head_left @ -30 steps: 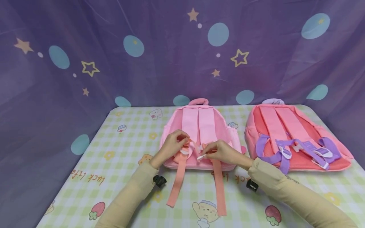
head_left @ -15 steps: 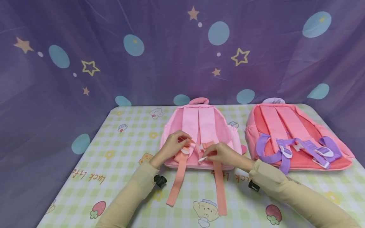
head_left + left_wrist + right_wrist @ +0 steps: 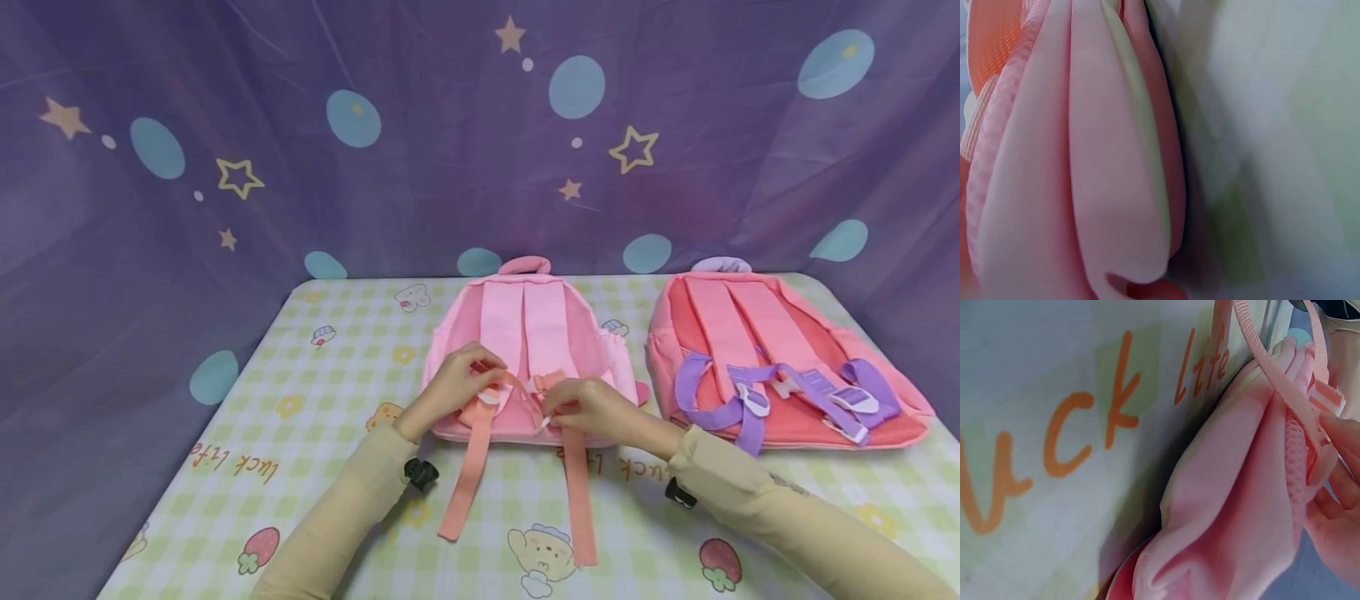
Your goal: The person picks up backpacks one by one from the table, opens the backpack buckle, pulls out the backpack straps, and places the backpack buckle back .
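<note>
A light pink backpack [image 3: 543, 329] lies back side up on the table, its shoulder straps facing me. My left hand [image 3: 459, 385] pinches an orange webbing strap near the white slider [image 3: 488, 398] on the backpack's left side. Between my hands a thin stretch of the strap runs across to my right hand [image 3: 600, 410], which pinches a small white buckle piece [image 3: 545, 422]. Another white buckle piece [image 3: 532, 386] sits just above it. Two orange strap tails [image 3: 463, 496] hang down over the table's front. In the right wrist view my fingers [image 3: 1335, 440] are at the orange strap [image 3: 1282, 381].
To the right lies a second, coral-pink backpack [image 3: 757, 333] with purple straps [image 3: 705, 404] and white buckles. Both rest on a table with a green checked cloth [image 3: 360, 508]. A purple curtain [image 3: 420, 192] with stars and ovals stands behind.
My right hand has shifted slightly to the right and down with the white buckle piece, and the strap between my hands has changed shape. My left hand has barely moved.
</note>
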{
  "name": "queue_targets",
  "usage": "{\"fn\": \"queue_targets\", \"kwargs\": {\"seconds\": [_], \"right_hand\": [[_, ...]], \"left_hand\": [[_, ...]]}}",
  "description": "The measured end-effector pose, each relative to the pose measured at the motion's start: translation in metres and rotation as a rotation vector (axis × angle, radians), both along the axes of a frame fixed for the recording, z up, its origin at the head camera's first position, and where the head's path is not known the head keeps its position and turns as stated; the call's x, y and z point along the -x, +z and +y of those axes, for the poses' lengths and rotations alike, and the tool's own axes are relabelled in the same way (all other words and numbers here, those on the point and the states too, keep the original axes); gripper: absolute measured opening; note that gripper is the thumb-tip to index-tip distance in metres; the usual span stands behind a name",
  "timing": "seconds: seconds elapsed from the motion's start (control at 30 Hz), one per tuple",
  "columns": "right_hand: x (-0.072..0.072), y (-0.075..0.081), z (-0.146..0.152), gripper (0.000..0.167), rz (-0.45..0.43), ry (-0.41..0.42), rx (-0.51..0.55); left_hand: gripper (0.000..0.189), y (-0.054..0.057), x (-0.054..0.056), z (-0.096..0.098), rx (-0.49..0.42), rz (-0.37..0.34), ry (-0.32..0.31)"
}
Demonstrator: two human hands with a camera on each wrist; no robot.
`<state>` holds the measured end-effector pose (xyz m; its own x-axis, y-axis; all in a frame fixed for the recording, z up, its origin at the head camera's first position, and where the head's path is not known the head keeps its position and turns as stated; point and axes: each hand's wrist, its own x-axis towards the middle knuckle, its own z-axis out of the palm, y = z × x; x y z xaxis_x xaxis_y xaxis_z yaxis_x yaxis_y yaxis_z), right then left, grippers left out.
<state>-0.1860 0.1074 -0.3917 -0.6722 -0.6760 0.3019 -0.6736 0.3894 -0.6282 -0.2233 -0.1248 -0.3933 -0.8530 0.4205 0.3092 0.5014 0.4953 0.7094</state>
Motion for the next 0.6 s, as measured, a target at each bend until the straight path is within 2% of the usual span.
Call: {"fn": "queue_targets", "kwargs": {"seconds": [0.33, 0.47, 0.5, 0.6], "right_hand": [[-0.006, 0.005, 0.012, 0.016, 0.057, -0.017, 0.045], [-0.009, 0.008, 0.019, 0.016, 0.034, -0.056, 0.038], [-0.01, 0.009, 0.021, 0.017, 0.022, -0.068, 0.037], [-0.01, 0.01, 0.028, 0.018, -0.027, -0.09, 0.03]], "left_hand": [[0.01, 0.001, -0.002, 0.001, -0.018, -0.001, -0.054], [0.013, 0.002, -0.004, 0.003, -0.039, -0.009, -0.075], [0.015, 0.007, -0.007, 0.004, -0.047, -0.015, -0.079], [0.017, 0.009, -0.01, 0.002, -0.04, 0.008, -0.074]]}}
